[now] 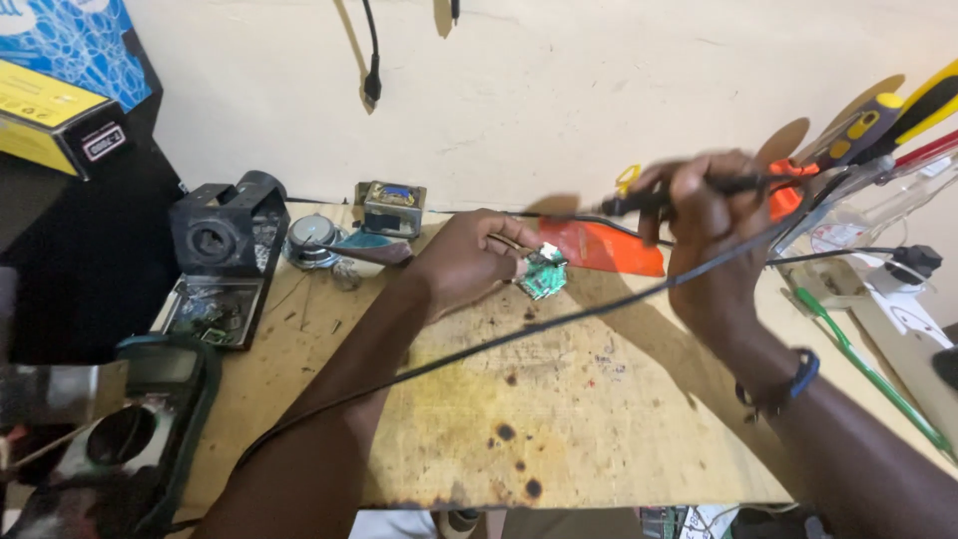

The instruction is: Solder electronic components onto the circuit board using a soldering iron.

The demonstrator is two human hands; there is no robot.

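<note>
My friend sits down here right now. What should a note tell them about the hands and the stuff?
Left hand: pins the small green circuit board on the wooden table.
Right hand: fingers closed around a black-handled soldering iron, raised above the board, not touching it; its cord crosses the table.
Done: board held in place.
Left: whether any joint is soldered cannot be told; the view is blurred.

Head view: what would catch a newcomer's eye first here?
The two hands over the scorched wooden bench: the left hand pins a small green circuit board at mid-bench, while the right hand holds a soldering iron above it, its black cord trailing across the bench. Next come the bright orange sheet behind the board and the screwdrivers standing at upper right.
</note>
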